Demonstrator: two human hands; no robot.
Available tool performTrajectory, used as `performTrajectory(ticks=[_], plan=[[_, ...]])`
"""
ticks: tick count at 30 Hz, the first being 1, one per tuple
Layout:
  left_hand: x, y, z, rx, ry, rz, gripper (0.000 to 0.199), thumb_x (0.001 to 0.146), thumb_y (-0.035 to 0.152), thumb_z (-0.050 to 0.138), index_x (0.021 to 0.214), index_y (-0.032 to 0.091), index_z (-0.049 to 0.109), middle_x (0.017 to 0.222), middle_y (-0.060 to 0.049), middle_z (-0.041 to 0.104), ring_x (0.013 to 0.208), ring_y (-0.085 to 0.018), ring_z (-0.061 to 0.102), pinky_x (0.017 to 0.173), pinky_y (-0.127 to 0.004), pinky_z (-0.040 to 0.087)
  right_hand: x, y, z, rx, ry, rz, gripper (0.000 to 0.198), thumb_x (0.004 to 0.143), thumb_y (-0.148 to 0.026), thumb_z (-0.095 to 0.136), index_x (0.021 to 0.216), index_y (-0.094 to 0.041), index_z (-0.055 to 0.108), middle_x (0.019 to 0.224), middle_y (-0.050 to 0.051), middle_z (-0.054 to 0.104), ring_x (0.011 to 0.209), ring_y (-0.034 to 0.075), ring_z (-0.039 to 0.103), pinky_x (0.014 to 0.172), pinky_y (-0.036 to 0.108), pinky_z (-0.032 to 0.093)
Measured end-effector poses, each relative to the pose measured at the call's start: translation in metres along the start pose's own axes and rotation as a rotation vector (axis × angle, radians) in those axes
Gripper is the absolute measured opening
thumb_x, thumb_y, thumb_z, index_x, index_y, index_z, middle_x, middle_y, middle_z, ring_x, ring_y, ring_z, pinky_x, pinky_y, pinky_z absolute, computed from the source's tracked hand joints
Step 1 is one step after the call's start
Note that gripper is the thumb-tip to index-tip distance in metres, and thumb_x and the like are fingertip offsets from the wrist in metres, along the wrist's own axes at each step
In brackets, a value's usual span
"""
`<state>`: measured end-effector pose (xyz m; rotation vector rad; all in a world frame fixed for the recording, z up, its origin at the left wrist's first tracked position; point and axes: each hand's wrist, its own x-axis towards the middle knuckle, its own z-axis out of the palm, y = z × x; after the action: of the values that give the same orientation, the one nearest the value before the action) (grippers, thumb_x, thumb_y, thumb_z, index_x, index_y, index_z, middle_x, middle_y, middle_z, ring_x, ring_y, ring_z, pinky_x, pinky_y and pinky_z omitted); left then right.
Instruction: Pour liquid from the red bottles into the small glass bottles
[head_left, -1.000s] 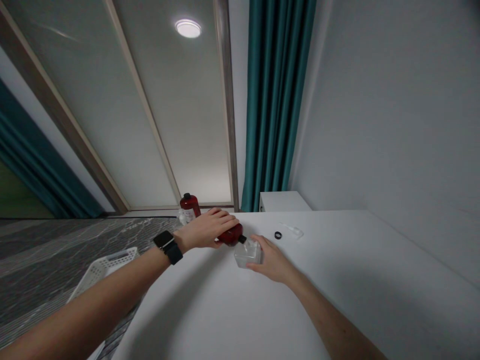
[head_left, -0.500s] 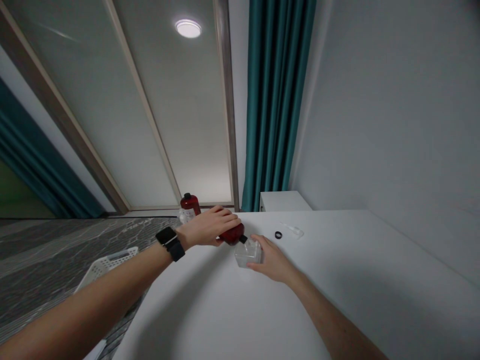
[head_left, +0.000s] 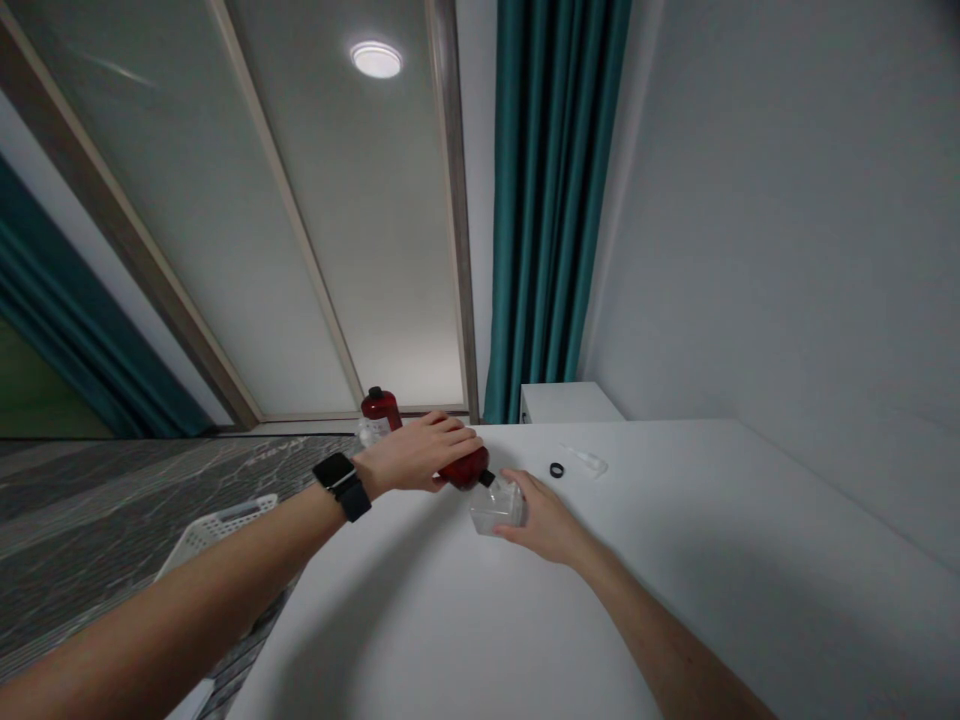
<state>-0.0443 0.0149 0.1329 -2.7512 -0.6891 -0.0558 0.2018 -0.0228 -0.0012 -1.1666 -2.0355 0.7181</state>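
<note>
The left hand (head_left: 424, 452) is gripping a tilted red bottle (head_left: 466, 471), its black tip (head_left: 487, 478) at the clear container (head_left: 492, 512) the right hand (head_left: 546, 520) is clasping on a white table (head_left: 465, 620). From there, a black ring (head_left: 556, 470) is lying at two o'clock, a cabinet (head_left: 571, 400) standing at one, a teal curtain (head_left: 559, 200) hanging at twelve, frosted panels (head_left: 367, 230) rising at eleven.
</note>
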Motion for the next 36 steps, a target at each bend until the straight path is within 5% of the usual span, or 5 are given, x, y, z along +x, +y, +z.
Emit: performTrajectory(ticks=[36], plan=[[0.0059,0.0024,-0.0058,0.046,-0.007,0.023,0.064,0.074,0.017,0.075,0.133,0.024,0.049,0.127,-0.007,0.067,0.113,-0.028,0.058,0.101,-0.040,0.036,-0.0005,-0.0040,-0.0015,-0.005,-0.024,0.009,0.076,0.072,-0.027,0.081,0.139,-0.023,0.047,0.138,0.012,0.058,0.124,0.029,0.057,0.107,0.045,0.044]])
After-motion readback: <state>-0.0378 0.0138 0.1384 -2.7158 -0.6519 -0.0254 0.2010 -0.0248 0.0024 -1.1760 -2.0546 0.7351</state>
